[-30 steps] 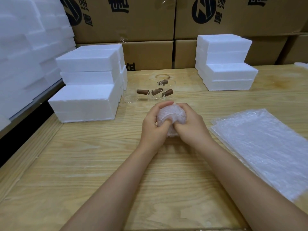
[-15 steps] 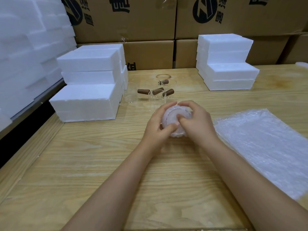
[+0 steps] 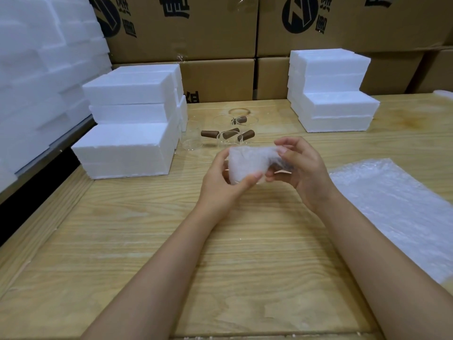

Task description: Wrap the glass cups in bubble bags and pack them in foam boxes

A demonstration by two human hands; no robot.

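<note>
Held above pale wooden surface (image 3: 245,241): white bubble-wrapped glass cup (image 3: 245,163), long axis L–R betw. both hands. The left hand (image 3: 220,182) has fingers curled round its left end; right hand (image 3: 304,170) fingers pinch the loose right end. Stacked white foam boxes (image 3: 127,146) lie nearer the left hand, prob. the carrier.

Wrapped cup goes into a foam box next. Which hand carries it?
Left, probably. The left hand cradles most of the wrapped cup, and the nearest foam boxes sit on its side. The right hand only pinches the wrap's end.
</note>
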